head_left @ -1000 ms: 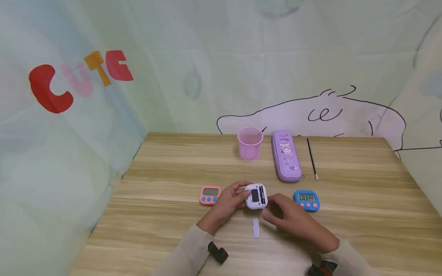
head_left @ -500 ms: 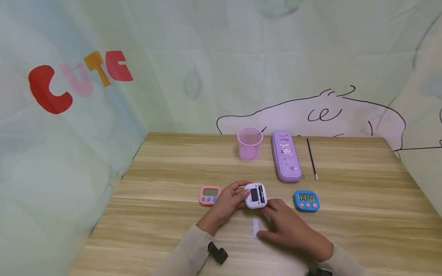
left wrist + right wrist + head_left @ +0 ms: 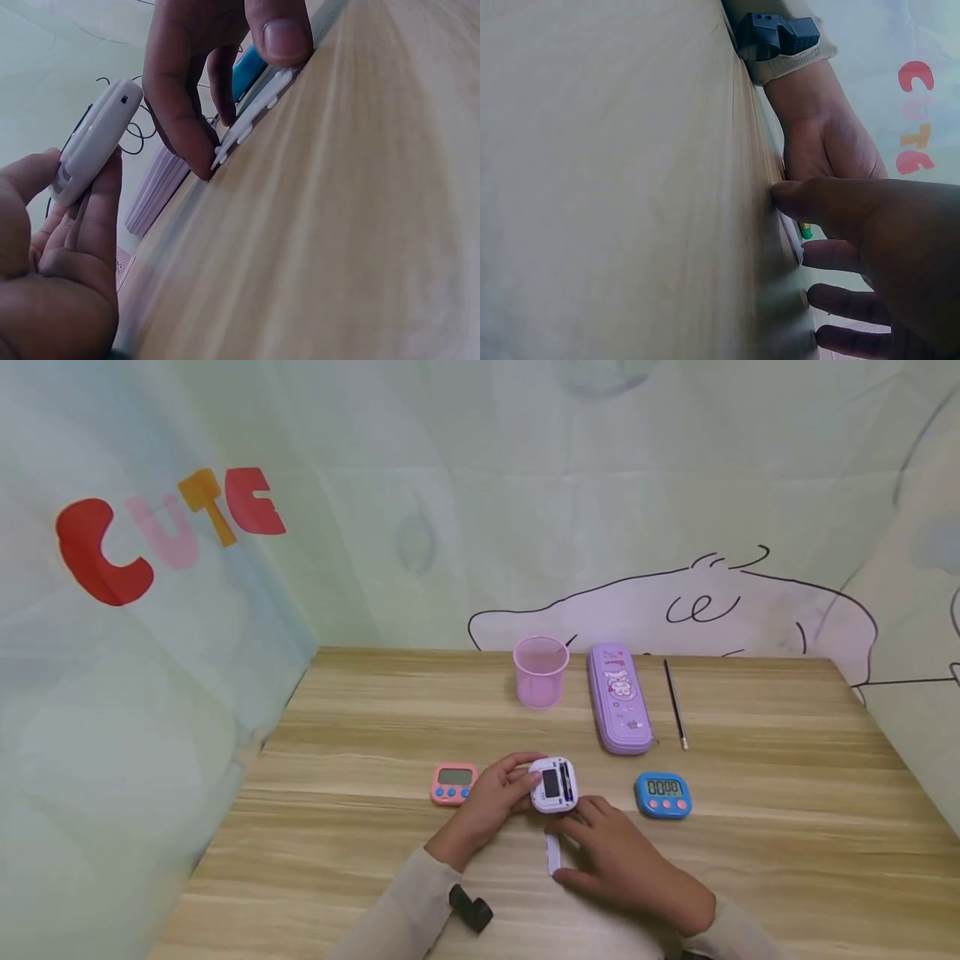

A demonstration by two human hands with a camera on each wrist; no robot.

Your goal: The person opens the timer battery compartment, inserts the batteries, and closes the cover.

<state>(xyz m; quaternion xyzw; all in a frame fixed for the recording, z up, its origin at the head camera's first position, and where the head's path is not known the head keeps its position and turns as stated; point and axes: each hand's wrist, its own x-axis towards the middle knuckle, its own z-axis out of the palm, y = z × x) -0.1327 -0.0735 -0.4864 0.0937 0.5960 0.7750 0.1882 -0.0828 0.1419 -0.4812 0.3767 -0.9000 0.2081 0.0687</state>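
My left hand [image 3: 491, 802] holds a white digital timer [image 3: 551, 797] above the table, its back turned up. The long battery slot on that back lies uncovered, with a dark battery in it. Just in front of the timer, a narrow white battery cover [image 3: 553, 855] is at the tabletop. My right hand [image 3: 630, 867] spans this cover lengthwise, thumb at the near end and index finger at the far end. Seen from the left wrist, the cover [image 3: 251, 116] stands slightly tilted on the wood, small tabs along its edge, between the fingertips.
A pink timer [image 3: 452, 783] lies left of my left hand, a blue timer [image 3: 663, 795] right of my right. Farther back stand a pink cup [image 3: 540, 681], a purple pencil case [image 3: 621, 702] and a black pencil [image 3: 676, 706]. A printed cloth hangs behind the table.
My right hand has come down from beside the timer to the battery cover and now has its thumb and index finger on the ends. The left hand keeps the timer almost still.
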